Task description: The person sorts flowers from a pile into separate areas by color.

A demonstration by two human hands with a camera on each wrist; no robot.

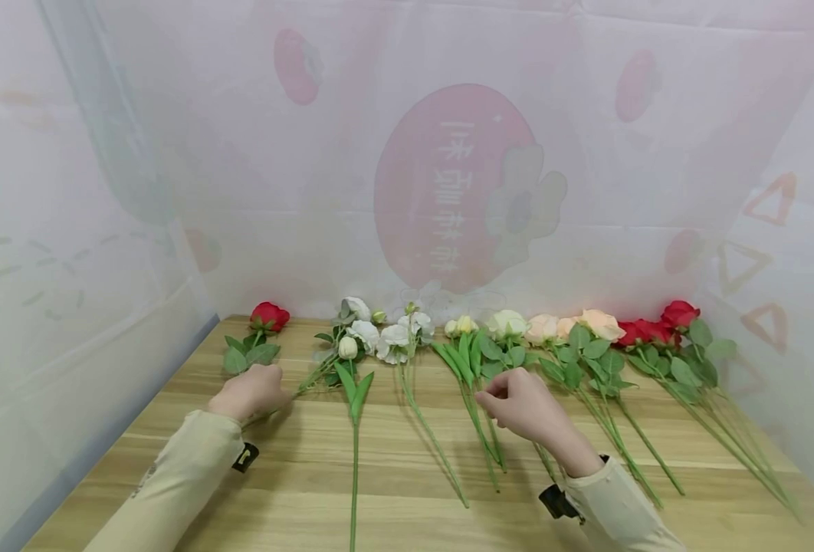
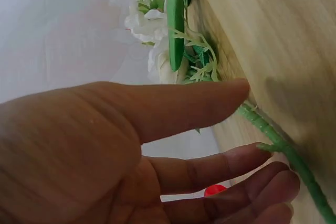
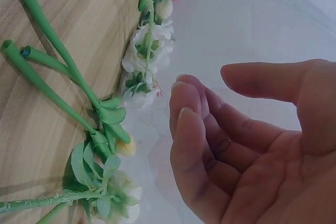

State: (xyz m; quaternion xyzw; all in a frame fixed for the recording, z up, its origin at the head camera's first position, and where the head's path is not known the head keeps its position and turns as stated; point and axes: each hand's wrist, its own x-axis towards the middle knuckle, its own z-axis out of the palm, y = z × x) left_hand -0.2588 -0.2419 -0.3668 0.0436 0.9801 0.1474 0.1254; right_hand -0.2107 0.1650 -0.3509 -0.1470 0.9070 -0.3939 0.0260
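Note:
In the head view my left hand (image 1: pixel 254 392) is low over the left part of the table, at the stem of a white flower spray (image 1: pixel 362 336). The left wrist view shows my thumb and fingers apart, with the green stem (image 2: pixel 291 158) right at the fingertips. A white tulip (image 1: pixel 348 349) with a long stem lies just to the right. My right hand (image 1: pixel 527 410) is above the stems of yellow-white tulips (image 1: pixel 464 326), its fingers loosely bent. Nothing is between thumb and fingers in the right wrist view (image 3: pixel 231 145).
A single red rose (image 1: pixel 269 316) lies at the far left. Rightward along the back lie a white rose (image 1: pixel 507 323), peach roses (image 1: pixel 600 325) and red roses (image 1: pixel 679 313), stems toward the front. A printed cloth (image 1: pixel 338 153) hangs behind the wooden table (image 1: pixel 297 491).

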